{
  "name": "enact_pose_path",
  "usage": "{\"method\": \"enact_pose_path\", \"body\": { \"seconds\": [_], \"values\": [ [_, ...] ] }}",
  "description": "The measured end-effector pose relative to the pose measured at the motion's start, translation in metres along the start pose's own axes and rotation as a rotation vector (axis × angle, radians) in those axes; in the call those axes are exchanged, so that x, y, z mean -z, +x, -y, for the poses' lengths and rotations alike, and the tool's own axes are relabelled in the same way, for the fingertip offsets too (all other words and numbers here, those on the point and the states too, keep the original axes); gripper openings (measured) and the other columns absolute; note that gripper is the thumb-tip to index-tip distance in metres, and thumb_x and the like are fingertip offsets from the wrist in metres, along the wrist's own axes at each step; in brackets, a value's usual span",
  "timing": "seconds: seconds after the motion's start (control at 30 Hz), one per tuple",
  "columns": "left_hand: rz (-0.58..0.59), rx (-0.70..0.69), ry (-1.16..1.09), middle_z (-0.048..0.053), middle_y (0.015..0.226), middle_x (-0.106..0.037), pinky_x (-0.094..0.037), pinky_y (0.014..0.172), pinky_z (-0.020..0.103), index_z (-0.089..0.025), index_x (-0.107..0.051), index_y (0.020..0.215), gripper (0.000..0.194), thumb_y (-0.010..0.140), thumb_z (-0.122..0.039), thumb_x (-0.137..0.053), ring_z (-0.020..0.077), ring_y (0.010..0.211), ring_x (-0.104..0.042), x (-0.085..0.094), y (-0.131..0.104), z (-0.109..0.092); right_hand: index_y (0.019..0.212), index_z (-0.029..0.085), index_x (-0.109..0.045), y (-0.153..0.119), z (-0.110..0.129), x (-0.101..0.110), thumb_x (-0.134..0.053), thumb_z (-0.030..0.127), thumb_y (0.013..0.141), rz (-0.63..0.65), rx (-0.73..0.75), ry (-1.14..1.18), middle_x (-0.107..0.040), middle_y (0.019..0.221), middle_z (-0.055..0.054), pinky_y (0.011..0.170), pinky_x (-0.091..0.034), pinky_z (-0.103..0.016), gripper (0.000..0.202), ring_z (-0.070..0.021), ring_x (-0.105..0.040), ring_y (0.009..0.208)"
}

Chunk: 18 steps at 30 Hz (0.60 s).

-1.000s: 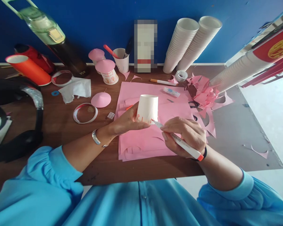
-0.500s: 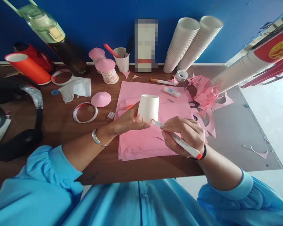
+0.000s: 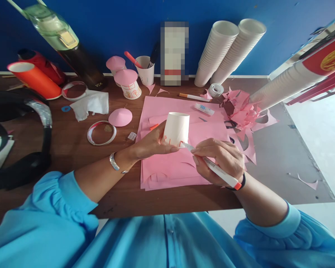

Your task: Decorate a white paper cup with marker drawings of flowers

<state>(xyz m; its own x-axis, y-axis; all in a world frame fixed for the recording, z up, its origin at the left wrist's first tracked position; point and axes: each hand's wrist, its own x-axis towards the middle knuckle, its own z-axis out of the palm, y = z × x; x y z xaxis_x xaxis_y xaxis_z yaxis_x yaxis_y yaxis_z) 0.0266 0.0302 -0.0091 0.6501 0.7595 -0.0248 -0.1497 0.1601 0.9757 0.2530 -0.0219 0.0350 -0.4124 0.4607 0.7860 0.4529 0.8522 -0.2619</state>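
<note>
A white paper cup (image 3: 176, 126), upside down, is held in my left hand (image 3: 156, 143), its fingers behind the cup and the thumb along the lower rim. Small orange-red marks, one like a flower, show on the cup's lower part. My right hand (image 3: 219, 160) grips a white marker (image 3: 222, 172) with an orange-red end, its tip touching the cup near the rim. Beneath both hands lie stacked pink paper sheets (image 3: 173, 173). Behind them stands a decorated cup (image 3: 131, 91) with a pink cone roof (image 3: 125, 76); a loose pink cone (image 3: 120, 117) rests left of the sheets.
Tall stacks of paper cups (image 3: 216, 54) stand against the blue wall. Pink scraps (image 3: 244, 111), scissors (image 3: 231, 124) and a glue tube (image 3: 204, 109) lie to the right. Tape rings (image 3: 114, 136), a bottle (image 3: 80, 63) and black headphones (image 3: 46, 149) occupy the left side.
The orange-red line at the marker's tip looks slightly longer. Both hands keep their hold, and the whole view has shifted very slightly.
</note>
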Motion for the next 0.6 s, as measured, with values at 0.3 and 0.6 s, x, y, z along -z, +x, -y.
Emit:
{"method": "enact_pose_path", "body": {
  "seconds": [0.3, 0.6],
  "values": [
    [0.004, -0.017, 0.012, 0.009, 0.119, -0.070, -0.054, 0.087, 0.039, -0.025, -0.059, 0.132, 0.067, 0.076, -0.043, -0.092, 0.0250, 0.103, -0.067, 0.0007, 0.0006, 0.0034, 0.101, 0.020, -0.063, 0.0003, -0.0004, 0.0005, -0.065, 0.006, 0.093, 0.027, 0.005, 0.013, -0.073, 0.076, -0.001, 0.056, -0.059, -0.024, 0.016, -0.0144, -0.074, 0.064],
    [0.010, -0.002, -0.008, 0.012, 0.126, -0.068, -0.055, 0.093, 0.040, -0.023, -0.057, 0.134, 0.071, 0.075, -0.040, -0.093, 0.0274, 0.112, -0.067, -0.0012, 0.0006, 0.0020, 0.101, 0.021, -0.062, 0.0011, 0.0000, 0.0013, -0.064, 0.006, 0.094, 0.041, -0.003, -0.018, -0.073, 0.077, -0.001, 0.057, -0.061, -0.024, 0.017, -0.0144, -0.074, 0.065]
  ]
}}
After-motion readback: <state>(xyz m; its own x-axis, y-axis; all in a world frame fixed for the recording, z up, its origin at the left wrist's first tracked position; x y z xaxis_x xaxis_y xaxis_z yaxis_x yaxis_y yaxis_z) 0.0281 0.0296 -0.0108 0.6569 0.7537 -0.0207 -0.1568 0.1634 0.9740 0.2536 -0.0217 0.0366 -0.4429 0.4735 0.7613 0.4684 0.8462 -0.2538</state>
